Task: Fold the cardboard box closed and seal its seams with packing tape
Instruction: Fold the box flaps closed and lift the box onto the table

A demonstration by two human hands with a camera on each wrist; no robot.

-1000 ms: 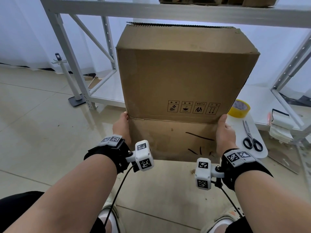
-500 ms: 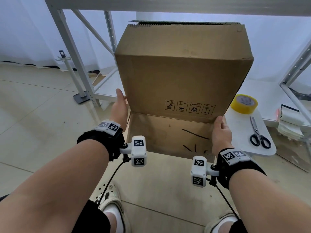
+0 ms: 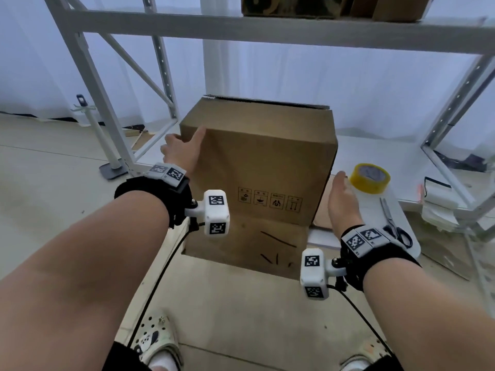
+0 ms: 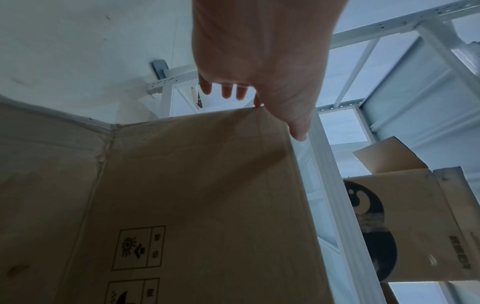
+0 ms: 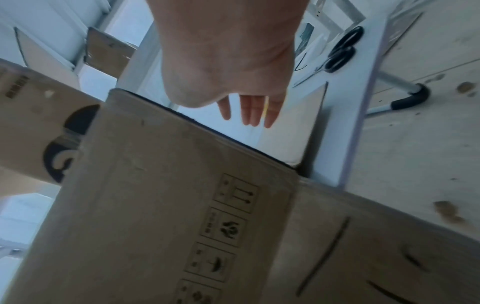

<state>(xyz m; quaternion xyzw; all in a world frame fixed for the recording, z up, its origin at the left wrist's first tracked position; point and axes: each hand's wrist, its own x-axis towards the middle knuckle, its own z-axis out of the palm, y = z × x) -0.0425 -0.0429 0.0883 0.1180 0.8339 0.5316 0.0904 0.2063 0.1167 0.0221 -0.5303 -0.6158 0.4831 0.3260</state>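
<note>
The brown cardboard box (image 3: 257, 167) (image 4: 207, 205) (image 5: 168, 205) stands on the floor in front of me, its printed face toward me. One bottom flap (image 3: 241, 245) with black marker lines sticks out toward me at floor level. My left hand (image 3: 182, 148) (image 4: 259, 61) touches the box's upper left corner, thumb on the front face, fingers reaching past the left edge. My right hand (image 3: 341, 196) (image 5: 233, 61) hovers flat beside the right side, fingers straight, holding nothing. A yellow tape roll (image 3: 371, 178) sits just right of that hand.
Black-handled scissors (image 3: 396, 226) (image 5: 340, 53) lie on the small white table (image 3: 375, 210) with the tape. A white metal rack (image 3: 267, 30) surrounds the box, with other cartons (image 3: 294, 6) on its upper shelf. A phone stand (image 3: 93, 124) stands at the left.
The box went from being held up close to me down onto the floor. Both hands left its lower edge; the left rose to the top corner, the right opened beside it.
</note>
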